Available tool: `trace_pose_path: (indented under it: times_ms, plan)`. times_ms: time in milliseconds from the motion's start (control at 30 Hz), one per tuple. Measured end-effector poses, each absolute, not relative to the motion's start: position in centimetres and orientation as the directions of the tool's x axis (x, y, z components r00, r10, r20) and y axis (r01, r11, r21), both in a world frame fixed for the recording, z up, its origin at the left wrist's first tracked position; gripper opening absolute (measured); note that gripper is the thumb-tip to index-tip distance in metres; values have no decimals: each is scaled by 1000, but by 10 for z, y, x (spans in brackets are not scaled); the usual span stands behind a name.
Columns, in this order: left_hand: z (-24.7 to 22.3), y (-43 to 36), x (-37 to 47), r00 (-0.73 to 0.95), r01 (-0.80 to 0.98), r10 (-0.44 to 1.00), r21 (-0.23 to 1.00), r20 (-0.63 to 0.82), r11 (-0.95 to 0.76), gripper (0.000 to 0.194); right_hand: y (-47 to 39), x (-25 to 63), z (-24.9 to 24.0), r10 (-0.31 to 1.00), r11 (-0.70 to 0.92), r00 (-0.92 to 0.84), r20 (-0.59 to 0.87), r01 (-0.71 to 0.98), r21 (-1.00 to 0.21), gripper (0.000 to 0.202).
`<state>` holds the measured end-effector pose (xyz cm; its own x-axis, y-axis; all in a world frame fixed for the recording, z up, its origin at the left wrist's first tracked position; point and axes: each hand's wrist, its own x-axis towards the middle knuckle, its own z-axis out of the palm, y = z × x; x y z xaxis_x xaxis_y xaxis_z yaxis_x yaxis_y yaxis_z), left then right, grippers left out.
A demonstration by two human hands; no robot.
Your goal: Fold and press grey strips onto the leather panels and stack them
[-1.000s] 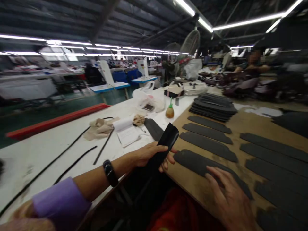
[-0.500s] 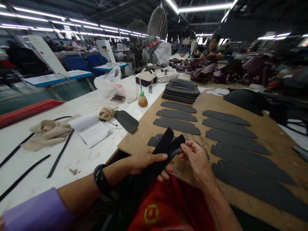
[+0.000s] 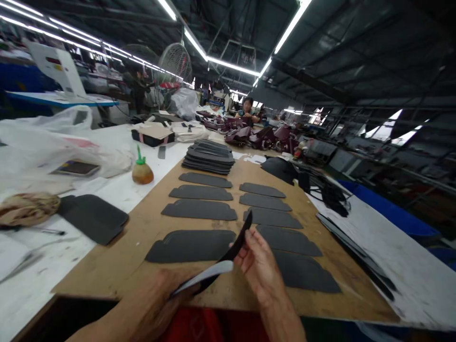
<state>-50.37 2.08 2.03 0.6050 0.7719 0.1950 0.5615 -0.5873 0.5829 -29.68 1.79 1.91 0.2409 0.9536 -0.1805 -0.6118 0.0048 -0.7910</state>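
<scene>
My left hand (image 3: pixel 169 287), blurred and low over the board's near edge, is closed round a dark strip (image 3: pixel 210 272) whose face shines pale in the light. Its fingers are mostly hidden. My right hand (image 3: pixel 258 261) pinches a curved black strip (image 3: pixel 241 239) between thumb and fingers, its tip pointing up. I cannot tell whether the two strips are joined. Beneath and beyond my hands, flat dark grey shaped pieces lie in two columns; the nearest left one (image 3: pixel 192 245) is just past my left hand, and one on the right (image 3: pixel 288 240) lies beside my right hand.
The pieces lie on a brown board (image 3: pixel 117 270). A stack of grey pieces (image 3: pixel 208 159) stands at its far end. Leftward are a bottle with a green nozzle (image 3: pixel 142 172), a phone (image 3: pixel 76 167) and a bunched cloth (image 3: pixel 28 209). Black strips (image 3: pixel 356 254) lie right. A person (image 3: pixel 247 110) is beyond.
The view has swung right and up. My hands have come lower over the board, and the strips, crossed and held upward before, now point apart, with a pale shiny face showing.
</scene>
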Motion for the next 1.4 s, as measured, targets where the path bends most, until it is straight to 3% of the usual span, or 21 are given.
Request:
trace_pose_path:
  times_ms: [100,233,367,467,567,833,1200,1400]
  plan:
    - [18,18,-503,671,572,728,527,140,-628,41,6,-269,30,919,70,376,-120,-454,-888,43]
    - [-5,27,-505,719,660,671,127,181,-741,45,9,-244,28,916,-10,402,-23,-36,-999,30]
    - [-29,34,-511,726,674,657,-22,205,-738,43,20,-247,24,976,-3,203,73,352,-936,30]
    - [-34,32,-516,756,640,618,-45,215,-767,41,31,-261,22,992,83,41,121,513,-854,30]
    - [-33,23,-520,764,626,598,-51,244,-778,38,42,-281,21,991,127,-118,67,638,-760,30]
    - [-35,-4,-531,763,603,581,11,283,-798,37,59,-340,13,926,244,-375,-52,697,-674,22]
    - [-32,5,-548,733,598,583,76,351,-798,32,68,-361,6,913,283,-392,-113,807,-519,20]
    - [-33,8,-553,745,610,593,49,304,-791,38,70,-362,2,905,289,-401,-139,822,-490,19]
